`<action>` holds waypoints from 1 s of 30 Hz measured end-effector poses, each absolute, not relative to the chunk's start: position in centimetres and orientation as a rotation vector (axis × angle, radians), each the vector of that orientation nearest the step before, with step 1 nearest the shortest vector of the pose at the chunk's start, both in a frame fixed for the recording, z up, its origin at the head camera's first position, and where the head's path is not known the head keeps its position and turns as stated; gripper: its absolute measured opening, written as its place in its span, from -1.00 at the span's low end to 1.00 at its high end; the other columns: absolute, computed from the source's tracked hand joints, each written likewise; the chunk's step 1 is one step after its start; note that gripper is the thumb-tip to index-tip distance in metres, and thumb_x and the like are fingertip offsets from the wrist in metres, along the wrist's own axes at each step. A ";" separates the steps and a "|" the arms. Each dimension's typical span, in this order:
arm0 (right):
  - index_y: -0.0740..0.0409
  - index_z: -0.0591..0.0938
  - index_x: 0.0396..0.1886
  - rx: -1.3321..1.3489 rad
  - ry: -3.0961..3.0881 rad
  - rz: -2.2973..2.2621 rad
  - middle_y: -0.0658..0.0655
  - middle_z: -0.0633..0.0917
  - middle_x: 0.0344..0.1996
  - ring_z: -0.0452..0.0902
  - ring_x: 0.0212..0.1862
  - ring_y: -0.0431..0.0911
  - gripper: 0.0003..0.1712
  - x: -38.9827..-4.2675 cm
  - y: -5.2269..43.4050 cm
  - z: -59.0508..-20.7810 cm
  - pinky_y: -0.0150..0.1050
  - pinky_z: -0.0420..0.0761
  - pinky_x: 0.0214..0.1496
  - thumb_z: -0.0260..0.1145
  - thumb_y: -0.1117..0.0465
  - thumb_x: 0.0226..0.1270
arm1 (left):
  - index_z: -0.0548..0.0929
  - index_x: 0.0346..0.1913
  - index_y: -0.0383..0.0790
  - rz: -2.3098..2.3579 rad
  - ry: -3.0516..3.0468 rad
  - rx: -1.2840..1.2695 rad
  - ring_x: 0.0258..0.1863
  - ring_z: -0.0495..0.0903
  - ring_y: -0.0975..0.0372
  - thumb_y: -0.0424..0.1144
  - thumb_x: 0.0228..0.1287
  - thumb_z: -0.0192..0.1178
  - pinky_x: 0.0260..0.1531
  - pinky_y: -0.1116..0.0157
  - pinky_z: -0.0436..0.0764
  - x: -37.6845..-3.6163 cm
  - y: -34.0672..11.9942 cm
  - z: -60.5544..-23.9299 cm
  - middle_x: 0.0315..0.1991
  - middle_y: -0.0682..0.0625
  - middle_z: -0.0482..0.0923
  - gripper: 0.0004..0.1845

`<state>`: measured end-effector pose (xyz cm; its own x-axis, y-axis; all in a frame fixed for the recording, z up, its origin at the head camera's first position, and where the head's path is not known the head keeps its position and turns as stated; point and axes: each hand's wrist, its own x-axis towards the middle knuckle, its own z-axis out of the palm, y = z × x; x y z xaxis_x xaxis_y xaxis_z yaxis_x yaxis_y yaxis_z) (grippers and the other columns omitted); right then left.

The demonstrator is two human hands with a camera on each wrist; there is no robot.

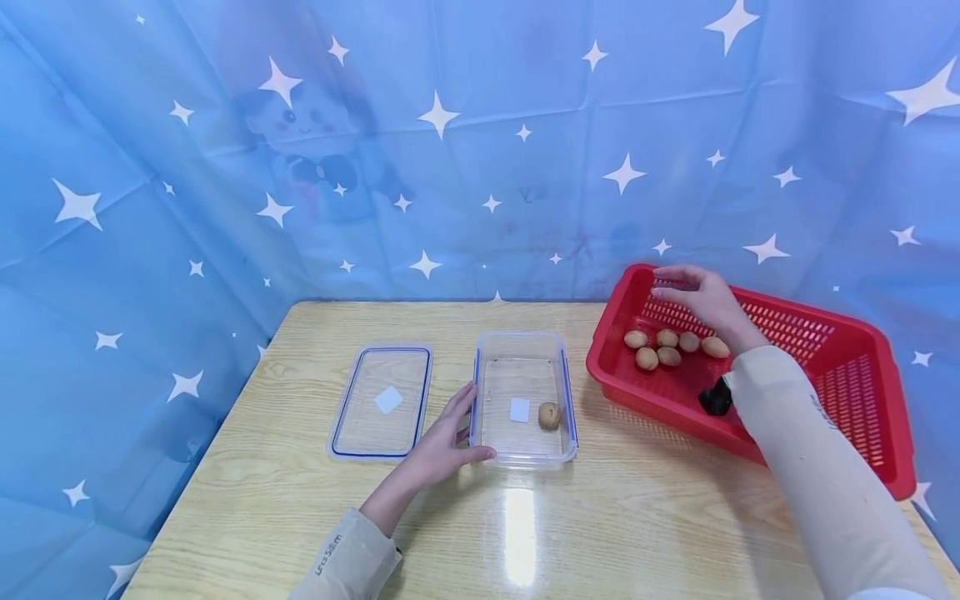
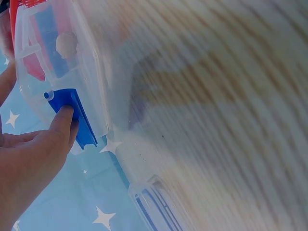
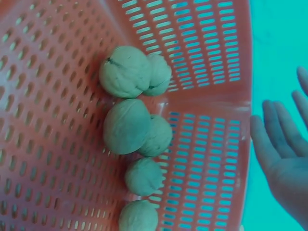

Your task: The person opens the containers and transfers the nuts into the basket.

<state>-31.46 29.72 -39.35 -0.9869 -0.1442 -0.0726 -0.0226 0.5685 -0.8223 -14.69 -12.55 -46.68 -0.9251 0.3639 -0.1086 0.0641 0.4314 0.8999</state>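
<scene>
A walnut (image 1: 549, 416) lies inside a clear plastic box (image 1: 517, 377), at its right side. My left hand (image 1: 441, 446) rests against the box's left side, thumb by the front corner. In the left wrist view, a fingertip presses on the box's blue clip (image 2: 77, 113). On the right stands a red slotted basket (image 1: 675, 413) with several walnuts (image 1: 647, 358) grouped toward its left end. Over that end, my right hand (image 1: 701, 296) hovers with relaxed fingers and holds nothing. In the right wrist view, those fingers are beyond the basket rim, apart from the walnuts (image 3: 127, 126).
A clear lid (image 1: 375, 379) with a blue seal lies flat left of the box. The light wood table (image 1: 300, 500) ends at a blue star-patterned curtain (image 1: 487, 167) behind and to the left. A black item (image 1: 716, 398) sits at my right wrist.
</scene>
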 end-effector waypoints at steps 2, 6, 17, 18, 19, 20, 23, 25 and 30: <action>0.01 0.26 0.54 -0.145 2.679 -1.387 0.25 0.36 0.44 0.30 0.39 0.11 -0.22 -31.3 29.6 -39.2 -0.25 0.67 0.21 0.20 -0.15 0.44 | -0.10 0.61 -0.18 1.489 2.402 0.376 0.53 0.11 -0.20 -0.23 0.17 0.41 0.44 -0.03 0.40 -14.7 -12.6 -46.7 0.64 -0.15 -0.25 0.09; -0.02 0.29 0.52 -0.168 2.693 -1.408 0.23 0.40 0.42 0.35 0.34 0.05 -0.24 -31.0 29.2 -38.7 -0.64 0.57 -0.09 0.21 -0.17 0.43 | -0.11 0.61 -0.18 1.481 2.407 0.381 0.53 0.11 -0.20 -0.22 0.16 0.42 0.44 -0.02 0.39 -14.7 -12.6 -46.8 0.64 -0.16 -0.26 0.10; -0.05 0.39 0.45 -0.249 2.751 -1.447 0.19 0.50 0.35 0.49 0.09 -0.42 -0.29 -30.5 27.4 -36.8 -0.70 0.56 -0.06 0.25 -0.18 0.39 | -0.09 0.61 -0.22 1.491 2.406 0.381 0.53 0.11 -0.20 -0.24 0.18 0.41 0.44 -0.03 0.39 -14.7 -12.6 -46.7 0.64 -0.16 -0.24 0.08; -0.04 0.40 0.44 -0.260 2.743 -1.465 0.18 0.51 0.34 0.50 0.05 -0.48 -0.30 -30.5 27.2 -36.6 -0.70 0.56 -0.05 0.25 -0.17 0.40 | -0.09 0.60 -0.22 1.492 2.404 0.376 0.53 0.11 -0.20 -0.24 0.18 0.41 0.44 -0.03 0.39 -14.7 -12.6 -46.7 0.64 -0.15 -0.24 0.08; -0.02 0.41 0.43 -0.268 2.736 -1.483 0.16 0.52 0.33 0.50 0.01 -0.53 -0.31 -30.4 26.9 -36.5 -0.70 0.57 -0.05 0.26 -0.15 0.40 | -0.09 0.60 -0.23 1.494 2.402 0.375 0.53 0.11 -0.21 -0.24 0.18 0.41 0.44 -0.03 0.39 -14.7 -12.6 -46.7 0.64 -0.16 -0.24 0.08; 0.00 0.42 0.43 -0.275 2.726 -1.505 0.13 0.55 0.31 0.51 -0.01 -0.57 -0.32 -30.3 26.7 -36.3 -0.71 0.58 -0.04 0.27 -0.13 0.40 | -0.09 0.60 -0.24 1.495 2.401 0.375 0.53 0.11 -0.21 -0.24 0.18 0.41 0.45 -0.03 0.38 -14.7 -12.7 -46.8 0.64 -0.16 -0.24 0.08; 0.02 0.44 0.41 -0.305 2.708 -1.549 -0.02 0.59 0.23 0.53 -0.03 -0.59 -0.35 -29.8 26.1 -35.9 -0.70 0.59 -0.03 0.28 -0.08 0.41 | -0.09 0.60 -0.25 1.501 2.394 0.373 0.53 0.10 -0.20 -0.25 0.18 0.41 0.45 -0.02 0.38 -14.7 -12.7 -46.8 0.64 -0.16 -0.25 0.08; 0.01 0.44 0.41 -0.326 2.706 -1.558 -0.03 0.59 0.23 0.54 -0.02 -0.59 -0.37 -29.6 25.8 -35.8 -0.70 0.60 -0.02 0.28 -0.06 0.41 | -0.09 0.60 -0.26 1.508 2.390 0.375 0.53 0.10 -0.20 -0.26 0.18 0.41 0.45 -0.02 0.37 -14.7 -12.7 -46.8 0.64 -0.17 -0.25 0.08; -0.01 0.46 0.39 -0.381 2.694 -1.564 0.08 0.58 0.28 0.54 0.01 -0.57 -0.42 -28.9 24.9 -35.2 -0.68 0.60 0.01 0.27 -0.02 0.44 | -0.09 0.60 -0.26 1.510 2.390 0.373 0.53 0.09 -0.20 -0.26 0.18 0.41 0.46 -0.02 0.37 -14.7 -12.6 -46.7 0.64 -0.16 -0.25 0.08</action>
